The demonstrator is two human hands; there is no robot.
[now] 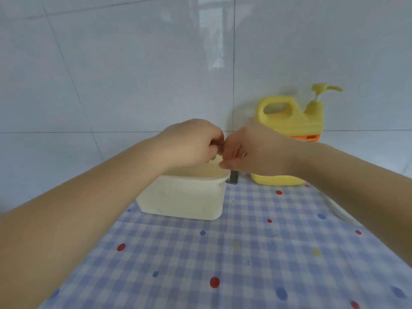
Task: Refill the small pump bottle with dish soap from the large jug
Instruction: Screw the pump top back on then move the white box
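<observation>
Both hands (191, 141) (252, 150) curl together above the tub (182, 197), pinched item hidden; right of it, jug (289, 130) looks heavy, slick, best gripped by handle

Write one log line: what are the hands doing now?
left hand: on white box | right hand: beside it, grip hidden | yellow jug: untouched, pump on

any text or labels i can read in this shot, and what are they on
Nothing here reads clearly.
Yellow jug: an orange label band low on its front carries print, too blurred and partly hidden behind the right hand to read.
White tub: no print visible on the side that shows.
Checked tablecloth: coloured dots only, no words.
</observation>
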